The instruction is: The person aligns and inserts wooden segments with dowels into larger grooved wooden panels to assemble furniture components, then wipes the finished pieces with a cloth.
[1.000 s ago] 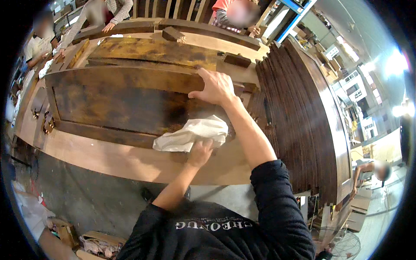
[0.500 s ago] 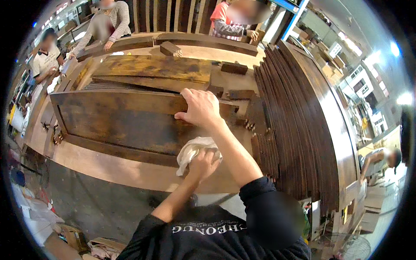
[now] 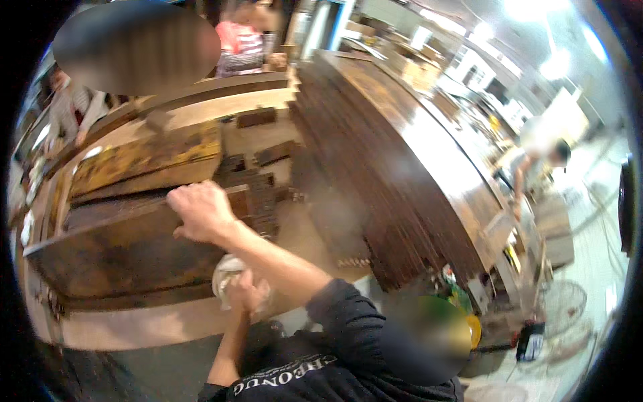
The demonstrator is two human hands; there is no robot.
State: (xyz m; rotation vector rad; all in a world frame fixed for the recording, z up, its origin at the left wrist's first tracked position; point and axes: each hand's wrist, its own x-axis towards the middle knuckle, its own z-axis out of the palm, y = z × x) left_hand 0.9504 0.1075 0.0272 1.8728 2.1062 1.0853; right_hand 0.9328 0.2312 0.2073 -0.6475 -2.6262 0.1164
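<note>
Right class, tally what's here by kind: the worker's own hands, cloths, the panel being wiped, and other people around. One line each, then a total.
Hands: 2, left hand bunching the cloth, right hand on the panel's top edge
White cloth: 1
Dark wooden panel: 1
Other people: 3
Total: 7

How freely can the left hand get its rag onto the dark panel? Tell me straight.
Probably freely: the left hand holds the white rag right by the dark wood panel's lower edge, nothing between. The right hand rests on its top edge, forearm passing above the left hand.
</note>
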